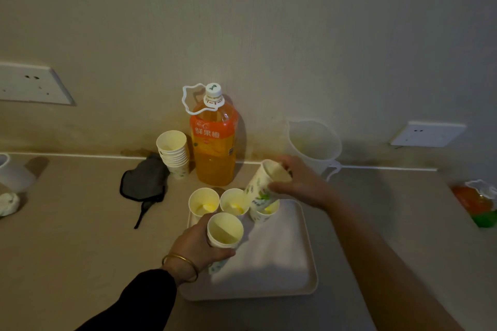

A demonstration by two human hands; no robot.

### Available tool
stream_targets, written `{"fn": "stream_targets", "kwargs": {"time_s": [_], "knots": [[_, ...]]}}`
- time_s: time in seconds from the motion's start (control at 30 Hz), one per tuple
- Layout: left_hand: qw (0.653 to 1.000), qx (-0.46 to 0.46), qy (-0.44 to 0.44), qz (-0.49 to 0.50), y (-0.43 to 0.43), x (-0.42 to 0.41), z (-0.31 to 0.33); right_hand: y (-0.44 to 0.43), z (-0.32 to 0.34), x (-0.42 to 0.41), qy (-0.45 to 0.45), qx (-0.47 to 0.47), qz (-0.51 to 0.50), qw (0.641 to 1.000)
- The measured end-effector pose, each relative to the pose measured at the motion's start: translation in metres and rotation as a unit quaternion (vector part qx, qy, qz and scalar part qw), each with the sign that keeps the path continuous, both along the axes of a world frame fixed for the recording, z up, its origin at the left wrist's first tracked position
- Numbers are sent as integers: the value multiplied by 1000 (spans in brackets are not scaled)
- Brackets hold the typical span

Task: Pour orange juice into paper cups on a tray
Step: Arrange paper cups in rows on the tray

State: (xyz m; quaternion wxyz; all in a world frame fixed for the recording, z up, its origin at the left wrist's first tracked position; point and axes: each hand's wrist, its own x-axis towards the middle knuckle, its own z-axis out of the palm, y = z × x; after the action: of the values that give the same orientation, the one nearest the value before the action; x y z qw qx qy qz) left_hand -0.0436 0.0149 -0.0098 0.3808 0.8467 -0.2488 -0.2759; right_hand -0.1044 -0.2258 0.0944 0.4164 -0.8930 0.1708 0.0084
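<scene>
Clock directions are read from the middle of the tray, with 12 toward the wall.

1. Tray (282,271): white, rectangular, flat on the table (80,236).
2. Paper cups on the tray, three in a row along its far edge from 11 to 12 o'clock: first cup (203,203), second cup (234,201), third cup (265,213). Each stands upright with a little yellow juice at the bottom.
3. Left hand (196,247): at 9 o'clock, fingers curled round an upright held cup (224,231) over the tray's left edge. Pale yellow shows in the bottom of this cup. There are gold bangles (183,263) on the wrist and a black sleeve (139,301).
4. Right hand (301,183): at 12 o'clock, gripping a tilted cup (265,185) by its rim end. The cup's mouth faces up toward the hand and its base hangs over the third cup. Whether the two cups touch cannot be told.
5. Orange juice bottle (215,153): at 11 o'clock, off the tray and against the wall. It is upright with its white cap on and a white carry loop at the neck, and is largely full.
6. Stack of paper cups (173,153): just left of the bottle, leaning slightly.
7. Clear jug (313,145): at 1 o'clock by the wall.
8. Dark cloth (144,180): at 10 o'clock, lying flat.
9. Orange and green packet (476,204): at 2 o'clock, well apart.
10. Wall sockets: one on the left (32,83), one on the right (427,133).
</scene>
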Motion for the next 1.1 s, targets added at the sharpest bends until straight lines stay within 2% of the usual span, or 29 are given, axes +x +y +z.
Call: {"fn": "stream_targets", "kwargs": {"time_s": [0.07,0.17,0.27,0.53,1.1], "knots": [[1000,-10,1,3,-3,-1,0,-19,-2,-4,68,-84,-20,994],[1000,-24,-1,2,-7,-3,1,-31,-15,-12,216,-200,-25,955],[1000,-31,-5,1,-10,-3,3,-35,-44,-22,268,-225,-46,936],[999,-28,0,14,-6,3,1,-32,-91,-28,237,-188,-83,950],[1000,-30,-2,0,-9,7,1,-35,-93,-18,239,-165,-101,952]]}}
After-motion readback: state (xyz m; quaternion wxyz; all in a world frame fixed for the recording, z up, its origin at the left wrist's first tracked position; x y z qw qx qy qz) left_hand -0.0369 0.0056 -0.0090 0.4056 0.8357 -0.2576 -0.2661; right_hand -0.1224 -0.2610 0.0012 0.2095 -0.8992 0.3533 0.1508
